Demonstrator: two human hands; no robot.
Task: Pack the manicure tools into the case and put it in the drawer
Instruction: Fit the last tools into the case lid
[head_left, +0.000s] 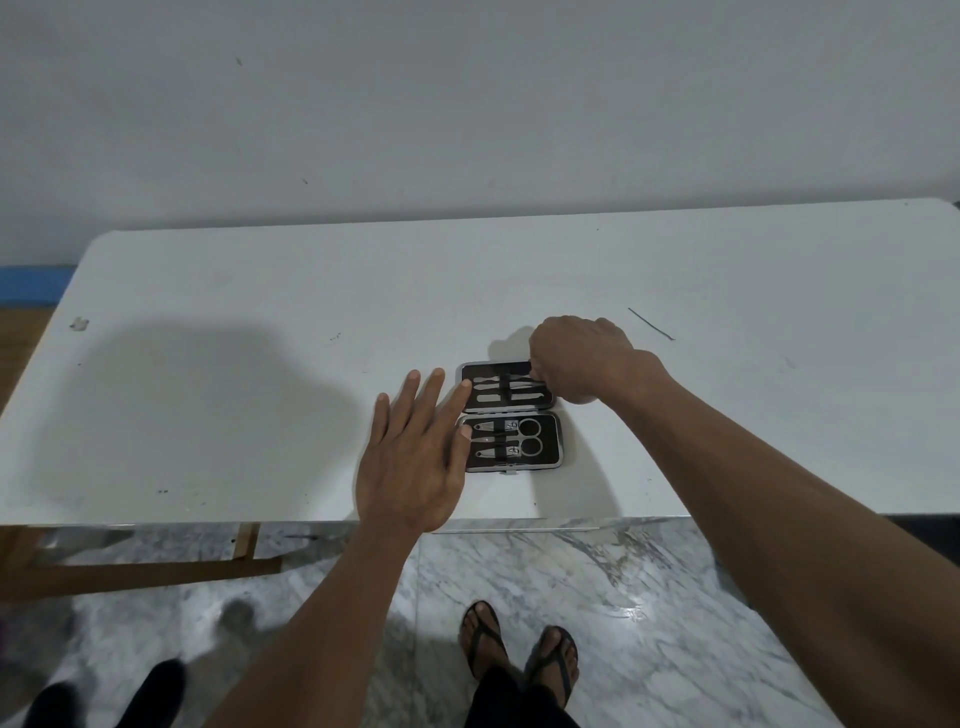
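Near edge of white table: open case, tools strapped in both halves. Left hand at its 9 o'clock, fingers straight, flat, tips touching the rim. Right hand at 1 o'clock, fingers curled over far half; can't tell if pinching a tool.

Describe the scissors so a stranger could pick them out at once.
On the white table lies an open black case near the front edge. In its nearer half sit the scissors, the only tool with two round finger loops; the other tools are slim and straight.
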